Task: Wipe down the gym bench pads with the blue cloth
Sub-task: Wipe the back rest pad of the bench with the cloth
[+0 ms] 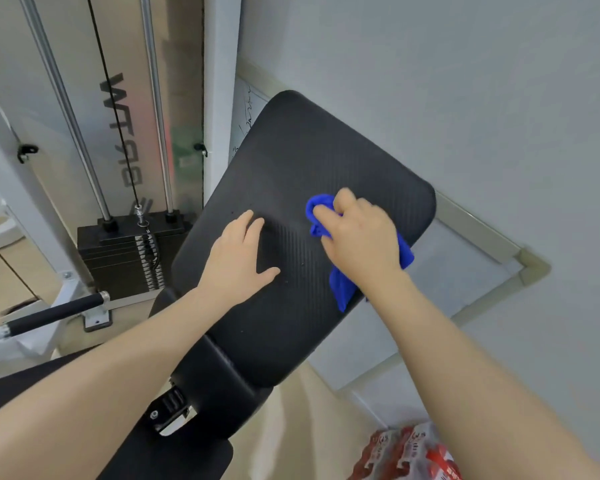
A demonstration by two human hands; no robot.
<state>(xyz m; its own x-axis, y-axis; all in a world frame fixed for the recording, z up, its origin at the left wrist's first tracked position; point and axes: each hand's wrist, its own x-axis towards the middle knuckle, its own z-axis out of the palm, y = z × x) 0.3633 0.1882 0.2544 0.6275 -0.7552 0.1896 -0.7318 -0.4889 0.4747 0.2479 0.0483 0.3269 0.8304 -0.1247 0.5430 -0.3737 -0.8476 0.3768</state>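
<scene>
Blue and bunched, the cloth [336,251] sits under our right hand [361,237], whose fingers are curled closed around it, pressing it onto the black textured back pad [291,161] of the bench. One tail of the cloth hangs past the pad's right edge, below the wrist. Our left hand [239,258] lies flat and spread on the same pad, just beside the right hand and holding nothing; we judge it is steadying the pad. What matters next is the pad's long axis: it runs up and away from us, tilted to the left, toward the rounded top end near the wall [465,98]. The unwiped stretch seems to lie above the cloth, so the right hand is the nearer one, and the stroke would follow that axis.
</scene>
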